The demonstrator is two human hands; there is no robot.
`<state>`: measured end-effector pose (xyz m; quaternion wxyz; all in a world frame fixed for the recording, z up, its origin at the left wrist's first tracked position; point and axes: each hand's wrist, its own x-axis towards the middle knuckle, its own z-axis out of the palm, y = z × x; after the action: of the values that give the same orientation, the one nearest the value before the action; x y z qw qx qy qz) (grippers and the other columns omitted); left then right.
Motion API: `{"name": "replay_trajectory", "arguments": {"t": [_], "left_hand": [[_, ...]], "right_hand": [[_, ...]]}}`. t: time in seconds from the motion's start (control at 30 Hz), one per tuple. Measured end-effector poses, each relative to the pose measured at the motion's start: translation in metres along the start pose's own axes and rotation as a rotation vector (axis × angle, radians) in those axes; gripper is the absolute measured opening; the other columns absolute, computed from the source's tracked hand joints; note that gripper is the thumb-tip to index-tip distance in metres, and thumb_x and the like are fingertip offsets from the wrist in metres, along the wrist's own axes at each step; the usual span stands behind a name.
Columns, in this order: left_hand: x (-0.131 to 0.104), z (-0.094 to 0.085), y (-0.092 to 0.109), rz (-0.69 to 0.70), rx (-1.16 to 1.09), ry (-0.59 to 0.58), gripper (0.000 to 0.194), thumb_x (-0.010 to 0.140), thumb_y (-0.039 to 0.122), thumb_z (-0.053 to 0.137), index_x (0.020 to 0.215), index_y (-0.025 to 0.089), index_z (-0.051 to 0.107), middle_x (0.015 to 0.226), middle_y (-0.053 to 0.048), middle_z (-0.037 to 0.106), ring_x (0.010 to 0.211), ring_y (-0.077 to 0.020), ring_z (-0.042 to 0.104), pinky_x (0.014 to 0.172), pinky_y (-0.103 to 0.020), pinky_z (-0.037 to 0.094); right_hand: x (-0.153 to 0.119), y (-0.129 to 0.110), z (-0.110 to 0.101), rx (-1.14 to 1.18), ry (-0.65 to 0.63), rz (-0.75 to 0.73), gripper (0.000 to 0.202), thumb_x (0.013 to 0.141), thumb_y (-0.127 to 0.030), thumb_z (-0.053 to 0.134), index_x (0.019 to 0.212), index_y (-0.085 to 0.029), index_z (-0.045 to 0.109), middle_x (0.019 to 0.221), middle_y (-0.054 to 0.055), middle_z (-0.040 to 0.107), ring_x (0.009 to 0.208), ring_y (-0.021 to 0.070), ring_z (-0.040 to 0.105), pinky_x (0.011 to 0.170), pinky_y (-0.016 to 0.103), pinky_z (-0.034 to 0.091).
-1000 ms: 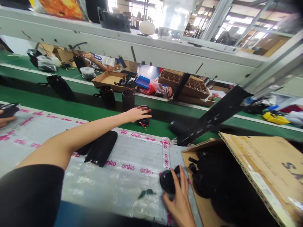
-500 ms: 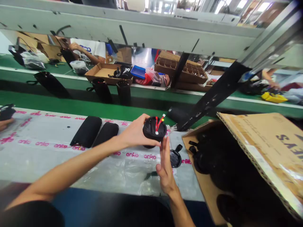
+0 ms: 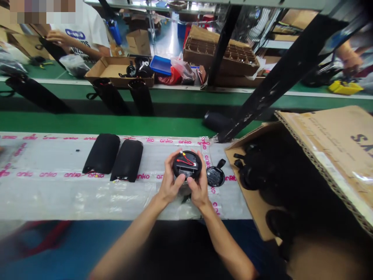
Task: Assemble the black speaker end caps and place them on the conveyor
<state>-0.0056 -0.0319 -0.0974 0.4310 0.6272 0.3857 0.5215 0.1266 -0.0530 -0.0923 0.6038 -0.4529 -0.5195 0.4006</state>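
Observation:
Between my two hands is a black cylindrical speaker [image 3: 181, 169], its round end facing up toward me. Red wires [image 3: 189, 160] with small white and yellow connectors lie across a recess in that end. My left hand [image 3: 171, 182] wraps its left side and my right hand [image 3: 200, 187] its right side. Both thumbs press at the near rim. Just right of my right hand, a round black end cap [image 3: 215, 176] with a strap loop lies on the plastic-covered bench [image 3: 122, 202]. Two more black speakers [image 3: 101, 153] lie to the left, with wires at their near ends.
An open cardboard box [image 3: 247, 212] holding black caps stands at the right. Behind the bench runs a green conveyor [image 3: 169, 122] bearing several black cylinders [image 3: 141, 97]. A slanted black post [image 3: 262, 89] rises beside the box. Across the line, a person in a white shirt [image 3: 87, 33] handles a black cylinder.
My right hand has gone from a flat palm against the speaker to gripping its right side. The speaker's end has tilted toward me, and the wires now lie flatter. The view has tipped downward.

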Motion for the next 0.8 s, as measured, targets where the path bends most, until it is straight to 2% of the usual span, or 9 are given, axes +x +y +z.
{"name": "replay_trajectory", "arguments": {"t": [0.1, 0.2, 0.4, 0.47, 0.57, 0.63, 0.7, 0.73, 0.8], "left_hand": [[-0.001, 0.014, -0.003, -0.03, 0.024, 0.101, 0.072, 0.105, 0.066, 0.049, 0.16, 0.022, 0.037, 0.156, -0.018, 0.058, 0.14, -0.0338, 0.062, 0.122, -0.051, 0.048], [-0.002, 0.021, -0.003, -0.042, 0.04, 0.208, 0.066, 0.106, 0.063, 0.046, 0.156, 0.02, 0.042, 0.152, -0.018, 0.061, 0.136, -0.0334, 0.064, 0.119, -0.05, 0.05], [0.003, 0.01, 0.008, -0.062, 0.025, 0.109, 0.057, 0.107, 0.052, 0.053, 0.155, 0.022, 0.045, 0.151, -0.015, 0.062, 0.137, -0.0319, 0.063, 0.12, -0.05, 0.05], [0.007, -0.003, 0.018, -0.085, 0.019, 0.043, 0.059, 0.105, 0.049, 0.06, 0.156, 0.025, 0.044, 0.157, -0.014, 0.058, 0.144, -0.0317, 0.059, 0.125, -0.05, 0.046], [0.025, -0.032, 0.04, -0.084, 0.005, -0.08, 0.069, 0.101, 0.048, 0.07, 0.162, 0.03, 0.043, 0.168, -0.011, 0.05, 0.156, -0.0312, 0.049, 0.132, -0.049, 0.039], [0.046, -0.051, 0.056, -0.095, 0.024, -0.176, 0.056, 0.105, 0.052, 0.062, 0.155, 0.029, 0.055, 0.163, -0.01, 0.058, 0.153, -0.0301, 0.053, 0.131, -0.047, 0.04], [0.075, -0.064, 0.068, -0.178, 0.13, -0.269, 0.047, 0.111, 0.056, 0.046, 0.133, 0.026, 0.075, 0.14, -0.009, 0.076, 0.133, -0.0278, 0.07, 0.12, -0.044, 0.05], [0.091, -0.067, 0.073, -0.213, 0.216, -0.324, 0.048, 0.111, 0.056, 0.047, 0.125, 0.024, 0.08, 0.13, -0.009, 0.081, 0.123, -0.0271, 0.074, 0.112, -0.042, 0.054], [0.12, -0.067, 0.081, -0.225, 0.422, -0.456, 0.044, 0.105, 0.053, 0.056, 0.109, 0.021, 0.085, 0.107, -0.006, 0.085, 0.102, -0.0261, 0.078, 0.091, -0.035, 0.058]], "right_hand": [[-0.006, -0.003, 0.016, -0.071, 0.152, 0.016, 0.083, 0.099, -0.058, 0.057, 0.169, -0.021, 0.034, 0.171, 0.016, 0.046, 0.157, 0.0354, 0.048, 0.133, 0.055, 0.037], [-0.007, -0.003, 0.03, -0.124, 0.273, 0.033, 0.075, 0.101, -0.052, 0.051, 0.167, -0.019, 0.036, 0.167, 0.018, 0.049, 0.152, 0.0349, 0.052, 0.128, 0.055, 0.042], [-0.004, -0.001, 0.038, -0.134, 0.305, 0.015, 0.067, 0.101, -0.04, 0.051, 0.164, -0.02, 0.038, 0.164, 0.017, 0.052, 0.148, 0.0319, 0.056, 0.126, 0.054, 0.046], [-0.002, -0.007, 0.027, -0.122, 0.228, 0.046, 0.067, 0.103, -0.04, 0.051, 0.166, -0.021, 0.036, 0.166, 0.016, 0.05, 0.15, 0.0305, 0.055, 0.128, 0.053, 0.045], [0.003, -0.022, -0.009, -0.104, -0.067, 0.112, 0.075, 0.102, -0.044, 0.062, 0.169, -0.026, 0.033, 0.176, 0.011, 0.041, 0.161, 0.0299, 0.044, 0.135, 0.053, 0.036], [0.012, -0.033, -0.04, -0.071, -0.22, 0.133, 0.073, 0.101, -0.047, 0.066, 0.167, -0.03, 0.041, 0.176, 0.007, 0.044, 0.162, 0.0299, 0.042, 0.136, 0.052, 0.033], [0.025, -0.044, -0.065, -0.062, -0.202, 0.15, 0.05, 0.104, -0.051, 0.059, 0.148, -0.027, 0.066, 0.157, 0.008, 0.065, 0.146, 0.0305, 0.061, 0.127, 0.052, 0.044], [0.033, -0.048, -0.073, -0.08, -0.153, 0.169, 0.045, 0.105, -0.053, 0.057, 0.134, -0.025, 0.076, 0.142, 0.01, 0.075, 0.131, 0.03, 0.07, 0.117, 0.05, 0.053], [0.048, -0.055, -0.077, -0.147, -0.083, 0.228, 0.044, 0.103, -0.054, 0.057, 0.114, -0.02, 0.083, 0.114, 0.011, 0.082, 0.099, 0.0266, 0.076, 0.092, 0.043, 0.062]]}}
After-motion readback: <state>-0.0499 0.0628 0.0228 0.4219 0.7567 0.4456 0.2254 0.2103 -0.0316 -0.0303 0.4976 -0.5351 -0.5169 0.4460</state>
